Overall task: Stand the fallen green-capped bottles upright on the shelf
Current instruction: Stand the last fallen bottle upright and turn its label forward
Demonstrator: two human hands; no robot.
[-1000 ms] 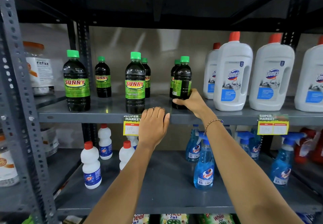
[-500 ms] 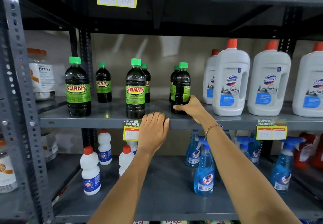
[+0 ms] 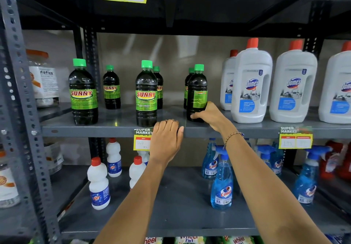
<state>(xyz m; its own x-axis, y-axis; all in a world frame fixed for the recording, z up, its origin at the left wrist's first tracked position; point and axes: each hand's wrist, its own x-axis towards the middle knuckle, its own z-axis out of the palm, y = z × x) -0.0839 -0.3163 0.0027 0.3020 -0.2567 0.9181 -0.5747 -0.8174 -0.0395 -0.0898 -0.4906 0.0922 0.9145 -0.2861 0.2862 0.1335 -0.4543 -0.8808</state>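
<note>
Grey metal shelf (image 3: 117, 118), six upright green-capped bottles (image 3: 146, 93), white Domex jugs (image 3: 251, 84)

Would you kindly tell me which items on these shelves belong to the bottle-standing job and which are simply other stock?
Job: green-capped Sunny bottles, all upright; right hand gripping one; left hand on the shelf edge.

Other stock: Domex bottles, Colin sprays, red-capped white bottles, fitfizz jar.

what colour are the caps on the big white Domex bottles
Red-orange caps, clearest in the head view.

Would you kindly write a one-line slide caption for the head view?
Right hand grips an upright green-capped dark bottle on the grey metal shelf; left hand rests on its edge.
</note>
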